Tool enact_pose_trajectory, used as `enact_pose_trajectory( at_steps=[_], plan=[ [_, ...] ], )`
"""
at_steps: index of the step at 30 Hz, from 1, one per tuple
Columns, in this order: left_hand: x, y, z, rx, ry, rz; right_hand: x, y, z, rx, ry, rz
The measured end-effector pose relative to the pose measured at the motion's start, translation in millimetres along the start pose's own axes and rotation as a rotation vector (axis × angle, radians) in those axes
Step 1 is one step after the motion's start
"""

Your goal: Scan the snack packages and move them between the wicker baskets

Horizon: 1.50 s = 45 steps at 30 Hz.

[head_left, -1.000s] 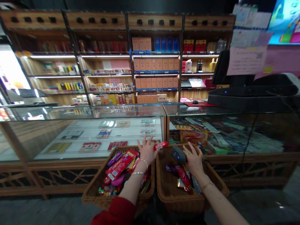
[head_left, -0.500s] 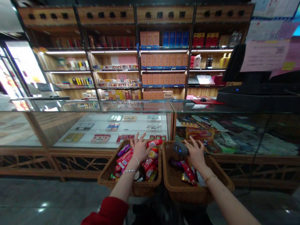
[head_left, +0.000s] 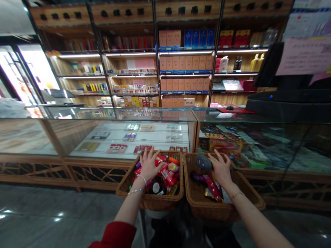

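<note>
Two wicker baskets stand side by side in front of a glass counter. My left hand (head_left: 149, 164) reaches into the left basket (head_left: 152, 201) and grips a red snack packet (head_left: 159, 160) among several bright packets. My right hand (head_left: 221, 167) is over the right basket (head_left: 207, 210) and holds a dark grey handheld scanner (head_left: 203, 162) with a blue light. A few packets (head_left: 212, 186) lie in the right basket below that hand.
A long glass display counter (head_left: 144, 115) runs across behind the baskets, with goods inside. Wooden shelves (head_left: 181, 65) of boxes and bottles fill the back wall. A black monitor and register (head_left: 284, 100) sit on the counter at right. Tiled floor (head_left: 51, 217) lies at left.
The view has shifted left and back, so the baskets sit further right. My left hand with the red packet has dropped from the basket's far rim down into the left basket. My right hand keeps the scanner.
</note>
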<state>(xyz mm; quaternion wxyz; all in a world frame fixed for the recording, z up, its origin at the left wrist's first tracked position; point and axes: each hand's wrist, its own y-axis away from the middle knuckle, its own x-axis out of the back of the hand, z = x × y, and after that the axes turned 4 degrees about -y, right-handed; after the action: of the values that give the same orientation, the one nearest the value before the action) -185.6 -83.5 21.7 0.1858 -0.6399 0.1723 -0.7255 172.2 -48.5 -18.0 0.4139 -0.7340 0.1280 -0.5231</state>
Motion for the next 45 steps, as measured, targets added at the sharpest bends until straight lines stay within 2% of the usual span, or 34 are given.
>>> enact_pose_trajectory(
  at_steps=[4,13,17,23,30,38,45],
  plan=[
    [-6.3,1.3,7.6,0.010,-0.064,0.026,1.8,1.8,-0.4,-0.004,0.015,-0.002],
    [-5.8,0.1,18.4,-0.004,-0.098,0.004,3.0,2.9,5.4,-0.030,0.021,0.011],
    [-5.6,-3.2,30.4,-0.030,-0.108,0.005,3.4,2.5,8.4,-0.065,0.049,0.008],
    [-8.0,-14.3,65.1,-0.137,-0.098,0.001,10.1,2.9,17.7,-0.109,0.107,-0.003],
    [-17.0,-24.1,112.4,-0.271,-0.062,-0.062,21.8,9.2,42.7,-0.145,0.151,-0.004],
    [-43.4,-32.0,153.7,-0.444,-0.069,-0.155,29.9,18.2,72.0,-0.203,0.202,0.000],
    [-62.9,-36.2,176.8,-0.543,-0.106,-0.297,26.3,13.7,87.0,-0.240,0.247,-0.030]
  ],
)
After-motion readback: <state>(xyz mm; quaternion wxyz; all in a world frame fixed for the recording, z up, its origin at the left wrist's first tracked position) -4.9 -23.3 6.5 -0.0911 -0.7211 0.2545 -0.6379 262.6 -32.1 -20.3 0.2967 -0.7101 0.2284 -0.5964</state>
